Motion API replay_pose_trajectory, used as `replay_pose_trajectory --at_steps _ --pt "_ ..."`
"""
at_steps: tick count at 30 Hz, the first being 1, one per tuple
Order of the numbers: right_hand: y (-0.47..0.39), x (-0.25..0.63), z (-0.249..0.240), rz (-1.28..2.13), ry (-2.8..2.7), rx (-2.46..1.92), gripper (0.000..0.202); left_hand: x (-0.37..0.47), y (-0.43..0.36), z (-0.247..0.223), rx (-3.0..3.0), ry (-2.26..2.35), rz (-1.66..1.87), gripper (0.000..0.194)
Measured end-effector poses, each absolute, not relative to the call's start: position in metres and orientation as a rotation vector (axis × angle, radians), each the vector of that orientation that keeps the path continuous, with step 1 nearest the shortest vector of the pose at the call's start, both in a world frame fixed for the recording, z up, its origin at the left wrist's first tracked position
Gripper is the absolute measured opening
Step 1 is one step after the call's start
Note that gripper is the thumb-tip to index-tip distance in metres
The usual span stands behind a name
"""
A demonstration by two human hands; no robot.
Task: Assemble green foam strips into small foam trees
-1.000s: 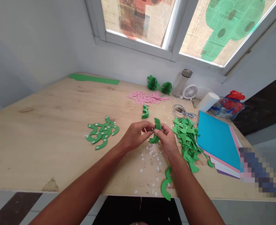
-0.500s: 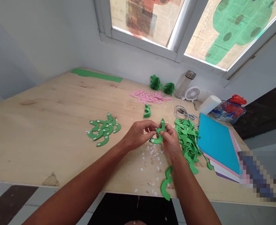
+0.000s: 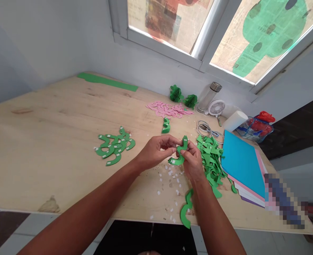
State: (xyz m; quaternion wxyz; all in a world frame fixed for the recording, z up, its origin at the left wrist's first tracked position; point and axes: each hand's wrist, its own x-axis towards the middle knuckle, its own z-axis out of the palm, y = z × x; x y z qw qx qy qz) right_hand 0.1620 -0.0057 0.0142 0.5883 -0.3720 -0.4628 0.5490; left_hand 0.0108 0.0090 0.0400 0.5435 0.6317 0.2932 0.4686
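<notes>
My right hand (image 3: 193, 161) pinches a wavy green paper cutout (image 3: 178, 160) with small white squares on it, held above the table. My left hand (image 3: 156, 150) is closed at the cutout's left edge, thumb and fingertips together; whether something small sits between them I cannot make out. To the left lies a pile of similar green cutouts (image 3: 116, 146) bearing white squares. Beyond my hands stands a small stack of wavy green pieces (image 3: 166, 125). Another green cutout (image 3: 184, 212) lies at the table's front edge by my right forearm. Tiny white bits (image 3: 169, 177) are scattered below my hands.
Green paper scraps (image 3: 212, 159) lie right of my hands, beside coloured sheets (image 3: 243, 159) and scissors (image 3: 204, 127). Toward the wall are pink cutouts (image 3: 169, 109), green paper ornaments (image 3: 175, 94), a bottle (image 3: 208, 97), a small fan (image 3: 216, 107) and a white roll (image 3: 235, 121).
The view has shifted slightly. Both hands stay around the same green cutout, which has tilted a little; my left fingertips remain close to its edge.
</notes>
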Motion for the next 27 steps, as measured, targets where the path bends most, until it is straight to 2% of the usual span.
replay_pose_trajectory --at_steps 3,8,27 --pt "-0.006 0.162 0.015 1.282 -1.079 -0.866 0.020 0.010 0.012 0.035 1.371 0.629 1.075 0.014" --pt "-0.008 0.161 0.017 1.293 -1.100 -0.867 0.020 0.009 0.014 0.028 1.334 0.595 1.024 0.026" --pt "-0.010 0.162 0.018 1.318 -1.115 -0.815 0.016 0.010 0.012 0.030 1.380 0.613 1.034 0.021"
